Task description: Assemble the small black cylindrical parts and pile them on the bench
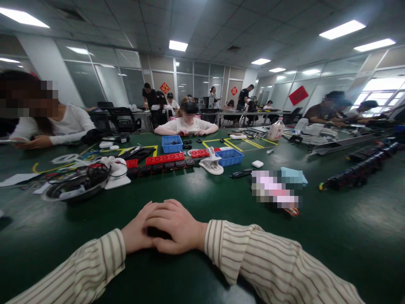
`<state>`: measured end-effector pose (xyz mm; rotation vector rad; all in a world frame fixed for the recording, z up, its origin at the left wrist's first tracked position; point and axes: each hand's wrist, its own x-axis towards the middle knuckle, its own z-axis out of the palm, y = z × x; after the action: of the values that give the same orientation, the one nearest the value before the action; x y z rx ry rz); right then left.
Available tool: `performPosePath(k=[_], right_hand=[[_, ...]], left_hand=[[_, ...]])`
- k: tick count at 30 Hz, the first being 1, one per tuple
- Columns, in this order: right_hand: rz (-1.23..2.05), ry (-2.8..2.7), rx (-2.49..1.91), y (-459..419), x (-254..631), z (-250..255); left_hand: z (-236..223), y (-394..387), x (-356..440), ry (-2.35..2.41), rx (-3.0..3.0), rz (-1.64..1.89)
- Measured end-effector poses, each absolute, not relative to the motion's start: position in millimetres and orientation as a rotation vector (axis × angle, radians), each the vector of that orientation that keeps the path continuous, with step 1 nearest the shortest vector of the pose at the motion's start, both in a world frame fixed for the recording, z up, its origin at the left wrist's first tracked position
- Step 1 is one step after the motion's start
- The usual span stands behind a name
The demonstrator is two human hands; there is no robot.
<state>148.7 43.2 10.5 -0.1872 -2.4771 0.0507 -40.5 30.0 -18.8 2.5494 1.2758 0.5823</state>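
Note:
Both of my hands rest together on the green table (348,236) near its front edge, in striped sleeves. My right hand (179,226) lies flat on top of my left hand (135,233), fingers stretched out and close together, holding nothing. My left hand sits underneath with its fingers covered, so their pose is hidden. The nearest things are a round dish of cables (77,185) to the far left and a blurred pink-and-blue object (275,190) to the far right.
A row of red and black power strips (164,162), two blue baskets (172,143) (230,157), a white clip stand (211,164) and a white earbud case (257,164) lie mid-table. People sit at the left, far side and right. More black strips (360,171) lie right.

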Motion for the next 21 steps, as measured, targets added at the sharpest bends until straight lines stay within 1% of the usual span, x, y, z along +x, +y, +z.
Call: performPosePath(k=[6,10,14,21], right_hand=[[0.154,-2.338,-0.618,43,149,11],[0.14,-2.383,-0.741,45,147,10],[0.079,-2.457,-0.634,47,145,9],[0.03,-2.576,-0.181,46,146,11]], left_hand=[[-16,28,-38,1.378,2.609,0.587],[-10,24,-33,1.406,2.668,0.584],[-4,24,-33,1.3,2.591,0.59],[-4,31,-35,1.128,2.493,0.542]])
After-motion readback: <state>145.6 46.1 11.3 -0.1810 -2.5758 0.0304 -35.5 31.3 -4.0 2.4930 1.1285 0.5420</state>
